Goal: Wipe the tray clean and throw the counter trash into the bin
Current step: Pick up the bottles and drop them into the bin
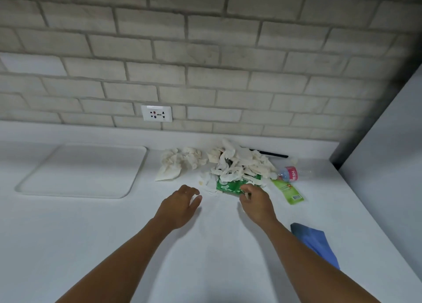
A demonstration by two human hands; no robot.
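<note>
A white tray lies flat on the white counter at the left. A heap of crumpled white tissues sits against the wall, with a green wrapper at its front edge. A clear bottle with a pink label lies on its side to the right, and a light green packet rests in front of it. My left hand hovers over the counter with relaxed fingers, holding nothing. My right hand has curled fingers at the green wrapper's near edge and seems to pinch a small white scrap.
A blue cloth lies on the counter near the right edge. A black stick-like item lies behind the tissues. A wall socket is above the counter. A grey panel bounds the right side. No bin is in view.
</note>
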